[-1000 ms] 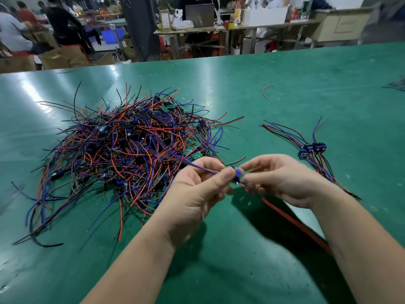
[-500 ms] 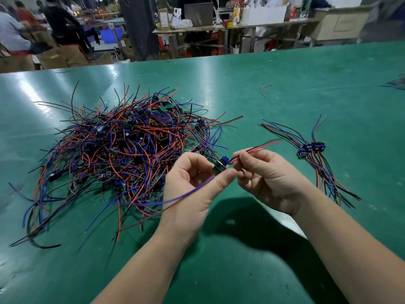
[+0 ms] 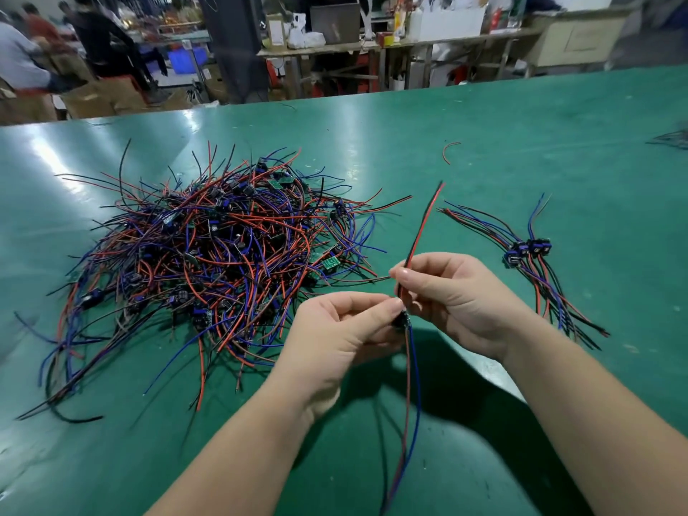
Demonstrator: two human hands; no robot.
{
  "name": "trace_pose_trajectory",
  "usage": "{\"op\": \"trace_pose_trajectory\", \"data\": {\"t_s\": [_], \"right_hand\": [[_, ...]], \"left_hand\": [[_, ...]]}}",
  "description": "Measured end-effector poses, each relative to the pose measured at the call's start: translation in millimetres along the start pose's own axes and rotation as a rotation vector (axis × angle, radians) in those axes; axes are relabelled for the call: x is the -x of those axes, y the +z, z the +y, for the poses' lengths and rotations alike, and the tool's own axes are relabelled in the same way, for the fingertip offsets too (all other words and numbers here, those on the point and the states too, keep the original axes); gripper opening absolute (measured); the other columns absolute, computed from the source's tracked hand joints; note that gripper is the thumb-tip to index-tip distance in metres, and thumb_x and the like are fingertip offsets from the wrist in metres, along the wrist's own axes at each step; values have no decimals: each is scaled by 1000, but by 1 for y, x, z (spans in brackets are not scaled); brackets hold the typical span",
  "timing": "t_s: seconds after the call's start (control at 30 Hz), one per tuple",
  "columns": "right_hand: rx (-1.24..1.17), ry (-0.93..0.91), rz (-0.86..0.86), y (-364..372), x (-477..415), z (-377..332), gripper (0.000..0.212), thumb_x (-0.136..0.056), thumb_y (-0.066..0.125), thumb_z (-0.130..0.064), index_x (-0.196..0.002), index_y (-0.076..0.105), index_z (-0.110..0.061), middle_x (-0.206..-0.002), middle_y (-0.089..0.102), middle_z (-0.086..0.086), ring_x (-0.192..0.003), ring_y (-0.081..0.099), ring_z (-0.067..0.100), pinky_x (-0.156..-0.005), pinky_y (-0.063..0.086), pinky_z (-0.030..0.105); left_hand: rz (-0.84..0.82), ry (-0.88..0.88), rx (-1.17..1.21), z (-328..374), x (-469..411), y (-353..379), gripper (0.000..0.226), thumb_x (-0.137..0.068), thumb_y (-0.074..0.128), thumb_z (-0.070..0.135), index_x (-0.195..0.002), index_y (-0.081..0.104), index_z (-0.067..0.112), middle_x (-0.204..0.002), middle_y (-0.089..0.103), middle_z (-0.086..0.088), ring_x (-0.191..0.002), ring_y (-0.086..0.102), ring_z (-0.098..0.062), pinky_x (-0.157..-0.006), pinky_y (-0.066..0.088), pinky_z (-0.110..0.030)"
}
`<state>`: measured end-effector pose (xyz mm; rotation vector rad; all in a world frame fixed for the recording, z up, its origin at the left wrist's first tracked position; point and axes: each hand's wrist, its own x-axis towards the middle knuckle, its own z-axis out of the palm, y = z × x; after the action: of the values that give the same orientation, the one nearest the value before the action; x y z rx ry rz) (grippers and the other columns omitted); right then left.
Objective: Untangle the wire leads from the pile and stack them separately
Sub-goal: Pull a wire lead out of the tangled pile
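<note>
A tangled pile (image 3: 208, 255) of red, blue and black wire leads with small green boards lies on the green table (image 3: 484, 150), left of centre. To the right lies a small separate bundle (image 3: 532, 255) of sorted leads. Both hands hold one wire lead (image 3: 422, 225) above the table in front of me. My left hand (image 3: 335, 337) pinches its small dark module, with a blue and a red wire hanging down from it. My right hand (image 3: 458, 292) pinches the red and black wires, which point up and away.
A single short red wire piece (image 3: 448, 150) lies farther back on the table. Another dark wire bundle (image 3: 674, 137) shows at the right edge. Beyond the far table edge are workbenches, boxes and people.
The lead has swung from lying sideways between my hands to nearly upright. Its blue and red wires now hang toward me, and its red and black wires stick up past my right hand.
</note>
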<state>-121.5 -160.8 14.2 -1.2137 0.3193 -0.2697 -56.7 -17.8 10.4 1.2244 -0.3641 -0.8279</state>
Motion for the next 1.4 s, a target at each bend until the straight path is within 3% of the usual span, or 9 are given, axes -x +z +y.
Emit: {"op": "trace_pose_trajectory", "data": {"t_s": [0.23, 0.47, 0.67, 0.73, 0.83, 0.93, 1.2, 1.27, 1.4], "right_hand": [[99, -54, 360, -24, -7, -12, 7, -85, 62, -4, -79, 63, -3, -55, 66, 1, -46, 60, 6, -44, 44, 13], [68, -45, 429, -35, -8, -13, 14, -87, 64, -11, -73, 64, -7, -53, 65, 0, -46, 62, 8, -40, 43, 12], [272, -118, 544, -37, -14, -7, 26, -99, 46, -29, -87, 58, -9, -76, 66, 11, -49, 64, 14, -50, 52, 23], [403, -179, 484, -33, -11, -8, 25, -96, 50, -36, -98, 56, -11, -78, 65, 12, -48, 63, 14, -50, 51, 23], [536, -293, 124, -17, 1, -5, 36, -72, 73, -42, -97, 60, -20, -82, 64, 8, -59, 62, 15, -57, 49, 23], [698, -410, -85, 1, 8, 7, 29, -65, 85, -25, -86, 66, -21, -80, 67, 1, -65, 59, 14, -65, 51, 30], [1093, -622, 490, -41, -6, -9, 17, -71, 81, -15, -84, 71, -14, -81, 69, -1, -71, 63, 16, -73, 46, 20], [1223, -522, 628, -64, -10, -13, 17, -72, 80, -19, -86, 72, -13, -92, 69, 4, -85, 60, 17, -78, 38, 18], [1341, -115, 772, -92, -17, -8, 20, -71, 81, -28, -87, 73, -20, -129, 49, 11, -125, 39, 30, -100, 33, 41]], "left_hand": [[-172, -125, -324, -2, 3, -6, 10, -74, 76, 5, -65, 73, 7, -63, 70, -11, -52, 65, -14, -55, 56, -25], [-288, -210, -440, -2, 7, -8, 12, -75, 77, 5, -64, 73, 10, -63, 70, -9, -54, 66, -14, -55, 54, -23], [-68, -45, -358, 2, 3, -11, 5, -77, 75, 6, -75, 70, 4, -64, 71, -10, -55, 66, -14, -57, 57, -25], [47, 36, -289, 3, -2, -12, 6, -77, 74, 7, -75, 70, 4, -63, 69, -8, -52, 64, -12, -56, 57, -25], [151, 121, -224, 3, -5, -14, 6, -74, 76, 9, -73, 70, 8, -62, 68, -9, -53, 61, -12, -58, 58, -27], [144, 161, -208, 2, -5, -13, 4, -75, 74, 11, -76, 71, 9, -64, 71, -7, -56, 65, -13, -59, 58, -26], [95, 161, -200, 1, -4, -8, 15, -94, 56, 16, -88, 69, 16, -85, 75, -4, -70, 72, -20, -62, 58, -26], [123, 196, -252, 0, -5, -10, 16, -94, 55, 14, -88, 70, 17, -84, 75, -3, -70, 72, -19, -62, 58, -26], [237, 372, -547, -3, -8, -19, 11, -90, 62, 20, -85, 72, 20, -79, 74, 4, -73, 71, -11, -69, 56, -29]]}}
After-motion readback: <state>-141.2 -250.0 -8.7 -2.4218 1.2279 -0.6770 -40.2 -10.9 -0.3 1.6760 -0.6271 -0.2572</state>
